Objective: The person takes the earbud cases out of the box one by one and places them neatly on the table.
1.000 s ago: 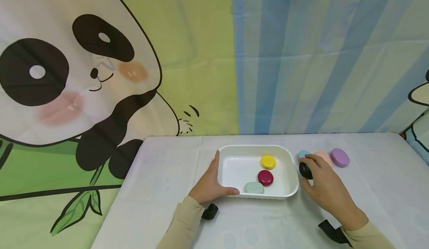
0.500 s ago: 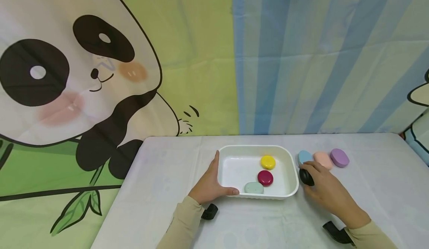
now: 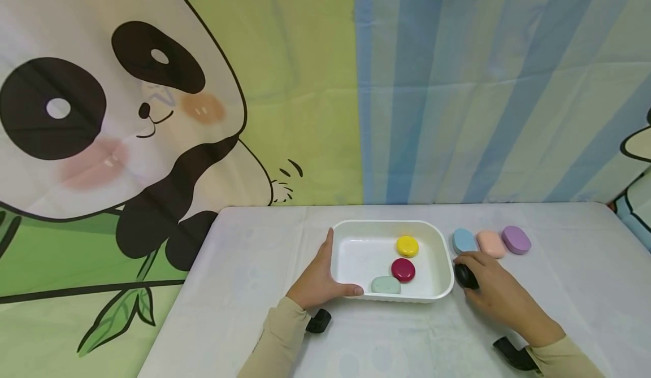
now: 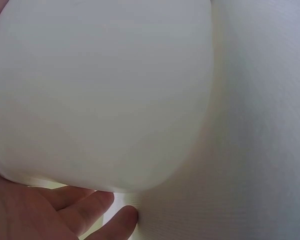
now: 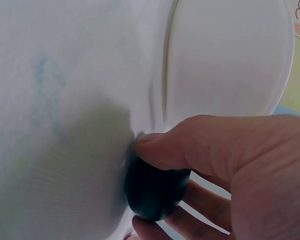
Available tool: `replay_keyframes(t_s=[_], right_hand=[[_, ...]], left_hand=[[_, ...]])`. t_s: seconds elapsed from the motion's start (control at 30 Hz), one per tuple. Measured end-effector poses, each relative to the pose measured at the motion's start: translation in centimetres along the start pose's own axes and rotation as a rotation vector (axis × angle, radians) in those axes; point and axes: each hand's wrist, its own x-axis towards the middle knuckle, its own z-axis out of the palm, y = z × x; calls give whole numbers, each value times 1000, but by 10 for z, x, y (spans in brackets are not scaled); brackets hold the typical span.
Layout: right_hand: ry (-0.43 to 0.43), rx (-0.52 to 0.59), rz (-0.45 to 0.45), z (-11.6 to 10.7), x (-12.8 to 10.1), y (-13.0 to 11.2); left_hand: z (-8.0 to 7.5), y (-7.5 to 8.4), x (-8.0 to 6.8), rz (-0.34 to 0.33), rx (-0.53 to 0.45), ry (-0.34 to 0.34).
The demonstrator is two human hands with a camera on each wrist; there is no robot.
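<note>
The right hand [image 3: 495, 293] is pinching a black oval pebble [image 3: 465, 276] just right of the white tray [image 3: 442, 287], low over the desk [image 3: 244, 265], while the left hand [image 3: 317, 282] is gripping the tray's left rim.

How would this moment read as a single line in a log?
left hand: holds white tray | right hand: grips black stone beside tray | tray: yellow, red, green stones
</note>
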Motion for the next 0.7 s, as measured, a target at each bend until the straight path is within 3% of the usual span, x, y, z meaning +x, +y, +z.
replay_keyframes(t_s=[0.57, 0.7], right_hand=[[-8, 5, -8, -6, 2, -2], [-24, 27, 41, -15, 3, -7]], left_hand=[[0, 1, -1, -3, 7, -4], [-1, 1, -1, -4, 12, -1]])
